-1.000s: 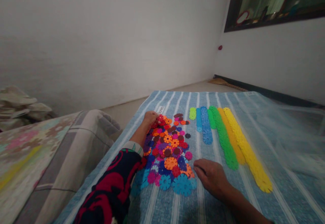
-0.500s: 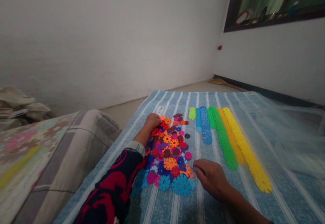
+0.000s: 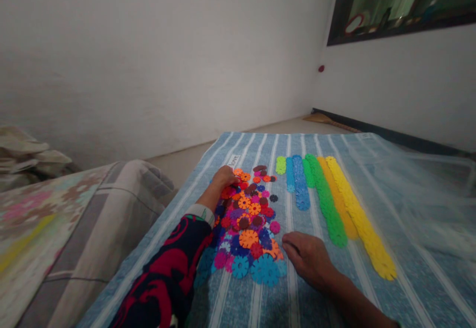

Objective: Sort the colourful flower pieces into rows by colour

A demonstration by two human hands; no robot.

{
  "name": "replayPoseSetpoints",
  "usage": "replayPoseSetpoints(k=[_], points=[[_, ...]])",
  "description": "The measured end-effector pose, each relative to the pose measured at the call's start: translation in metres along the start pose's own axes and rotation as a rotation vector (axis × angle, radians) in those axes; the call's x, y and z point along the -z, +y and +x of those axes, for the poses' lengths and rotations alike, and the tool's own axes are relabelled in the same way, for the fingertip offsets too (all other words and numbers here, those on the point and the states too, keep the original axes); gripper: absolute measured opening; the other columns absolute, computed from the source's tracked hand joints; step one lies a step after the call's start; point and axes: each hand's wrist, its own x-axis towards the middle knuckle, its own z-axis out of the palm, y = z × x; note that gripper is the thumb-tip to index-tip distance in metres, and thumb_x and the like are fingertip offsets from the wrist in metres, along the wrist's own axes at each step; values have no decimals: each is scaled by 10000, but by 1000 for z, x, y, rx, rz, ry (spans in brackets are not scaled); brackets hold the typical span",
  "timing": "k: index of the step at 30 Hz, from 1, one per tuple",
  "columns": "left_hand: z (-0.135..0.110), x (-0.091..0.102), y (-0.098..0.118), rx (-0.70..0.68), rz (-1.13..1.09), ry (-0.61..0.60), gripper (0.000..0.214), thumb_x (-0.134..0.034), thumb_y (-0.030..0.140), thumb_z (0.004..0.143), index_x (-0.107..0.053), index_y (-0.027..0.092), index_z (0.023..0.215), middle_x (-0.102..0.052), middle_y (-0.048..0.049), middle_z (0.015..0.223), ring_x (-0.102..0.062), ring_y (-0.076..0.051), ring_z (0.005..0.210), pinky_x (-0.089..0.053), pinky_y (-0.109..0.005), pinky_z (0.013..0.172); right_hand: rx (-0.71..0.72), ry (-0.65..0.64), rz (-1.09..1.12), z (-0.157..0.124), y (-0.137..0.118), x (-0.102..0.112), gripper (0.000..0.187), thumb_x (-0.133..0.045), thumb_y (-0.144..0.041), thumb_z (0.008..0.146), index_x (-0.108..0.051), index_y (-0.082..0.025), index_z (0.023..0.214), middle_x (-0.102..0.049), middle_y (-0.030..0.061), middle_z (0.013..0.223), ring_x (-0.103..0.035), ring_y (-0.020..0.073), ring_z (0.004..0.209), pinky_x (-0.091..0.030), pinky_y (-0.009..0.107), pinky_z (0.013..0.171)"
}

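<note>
**Left hand in the mixed disc pile, sorted-looking colour rows on the right**

Reaches with left hand over the far-left edge of a loose pile of notched plastic discs, lying on striped cloth between both hands. Bends that grip down among the discs, fingertips hidden; cannot tell about anything clamped there. Rests right hand just beside the pile's near-right side, grip curled together, thumb against index finger, nothing showing in it; perhaps set low there for support.

Shows, farther right, yellow row, amber row, long green row, short green row, blue row, light-blue row and lime row. Overlaps discs like scales in each, seemingly for compactness and separation by colour. Aligns far ends nearly level, probably for tidiness, despite unequal lengths.

Looks thin and stiff, with slots cut around round rims like cogs; includes larger blue discs at the near end. Contrasts with soft, grainy cloth and blurred translucent plastic at the right.
</note>
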Motion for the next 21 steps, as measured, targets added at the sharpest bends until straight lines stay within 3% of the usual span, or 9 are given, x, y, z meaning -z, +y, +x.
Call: replayPoseSetpoints(k=[6, 14, 21], points=[[0, -1, -4, 14, -127, 55, 184, -779, 231, 574, -613, 151, 581, -570, 19, 497, -573, -141, 563, -366, -219, 485, 18, 22, 1, 0, 1, -1, 229, -438, -233, 924, -658, -213, 863, -707, 19, 811, -651, 161, 750, -389, 245, 672], [-7, 27, -32, 87, -231, 52, 119, -725, 189, 638, -615, 151, 664, -591, 32, 507, -596, -122, 556, -424, -188, 512, -30, -18, -2, 0, -1, 0, 226, -444, -231, 926, -661, -211, 870, -708, 19, 827, -658, 168, 771, -394, 251, 691], [-9, 19, -40, 84, -135, -11, 143, -739, 133, 567, -699, 149, 704, -655, 7, 549, -652, -167, 636, -457, -193, 544, -22, -23, -15, 0, -1, 0, 240, -433, -237, 930, -662, -210, 861, -706, 19, 825, -648, 165, 762, -390, 253, 688]])
